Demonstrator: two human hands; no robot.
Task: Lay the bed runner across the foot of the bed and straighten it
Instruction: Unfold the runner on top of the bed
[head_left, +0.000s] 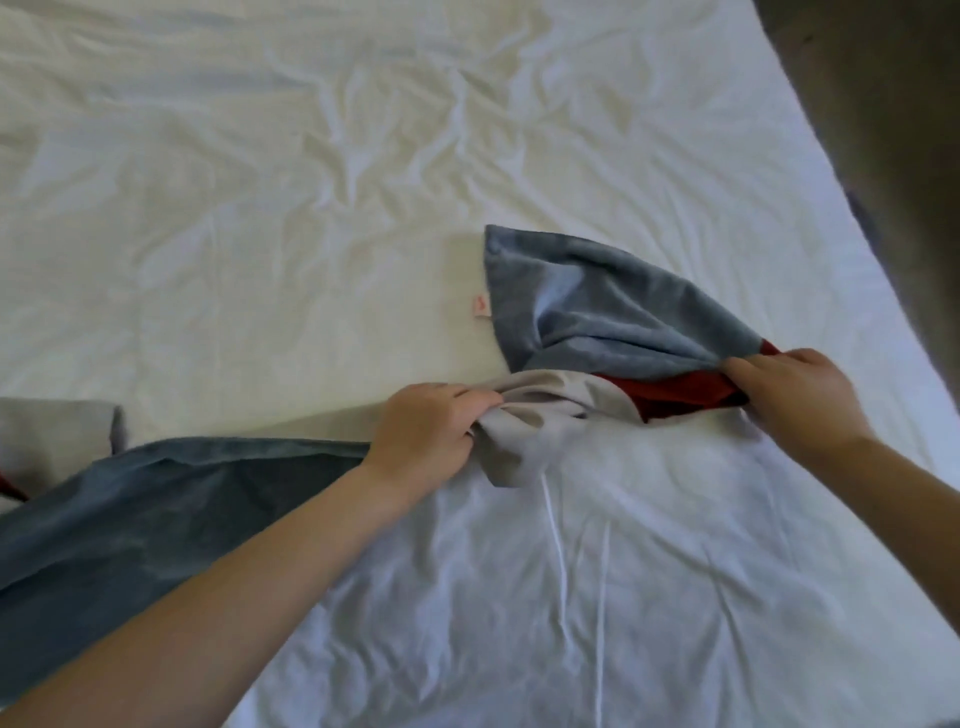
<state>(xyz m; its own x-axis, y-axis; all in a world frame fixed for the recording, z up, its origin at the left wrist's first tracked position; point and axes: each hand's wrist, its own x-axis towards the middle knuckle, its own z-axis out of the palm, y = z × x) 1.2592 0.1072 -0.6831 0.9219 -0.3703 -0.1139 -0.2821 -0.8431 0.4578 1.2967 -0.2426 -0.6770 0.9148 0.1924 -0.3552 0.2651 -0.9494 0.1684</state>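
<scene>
Bed runner (597, 317) bunched, twisted: blue, grey, red panels; both hands gripping.

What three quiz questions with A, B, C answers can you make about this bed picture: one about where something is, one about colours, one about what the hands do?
1. Where is the small tag?
A) at the left edge of the blue part of the bed runner
B) on a wrist
C) on the floor

2. Which colours does the bed runner show?
A) green and yellow
B) blue, grey and red
C) only black

3. What are the left hand and right hand doing?
A) waving in the air
B) holding a pillow
C) both gripping the bunched bed runner

Answers:
1 A, the tag sticks out beside the blue edge, over the white sheet.
2 B, blue panels, a grey band and a red strip show.
3 C, each hand's fingers curl round folds of cloth.
</scene>
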